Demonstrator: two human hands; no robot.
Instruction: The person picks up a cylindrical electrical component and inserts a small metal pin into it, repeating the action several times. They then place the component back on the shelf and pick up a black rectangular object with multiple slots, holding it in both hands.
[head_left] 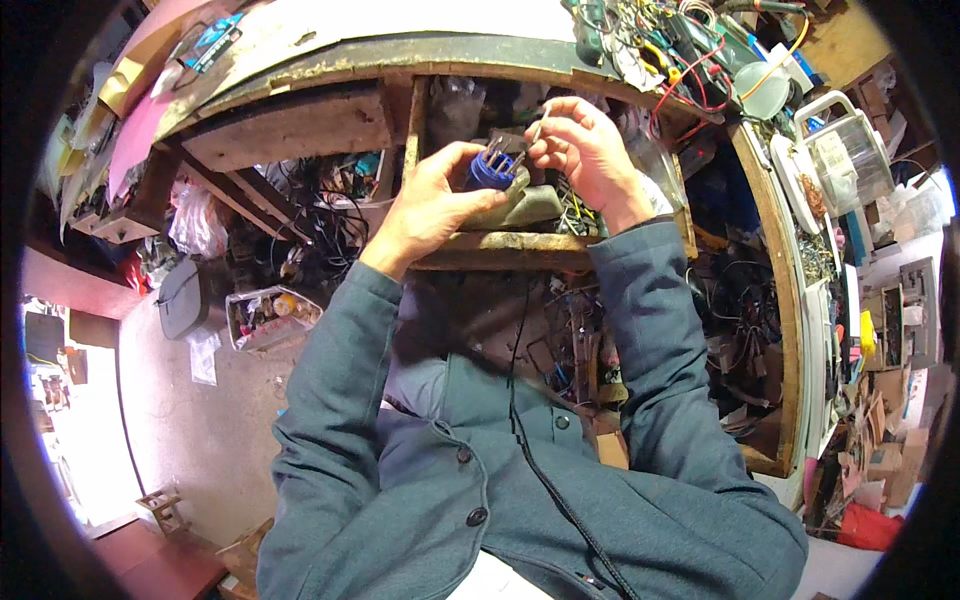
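My left hand [430,203] is wrapped round a blue round holder [488,174] with several thin metal pieces standing up out of its top. Just to the right, my right hand [588,152] is closed in a pinch on a thin, light-coloured rod [541,122], too small for me to tell its kind. Both hands are over an open wooden drawer [520,242]. Beneath them in the drawer lie a grey-green object [530,206] of unclear kind and a clear plastic bag [455,112]. My fingers partly hide the holder's lower side.
A workbench with a pale top [400,35] runs along the far side. Tangled wires [690,75] and tools lie at its right end, near a clear plastic box [848,165]. Dark cables [330,225] fill the space at left. A crate of small things [272,316] stands on the floor.
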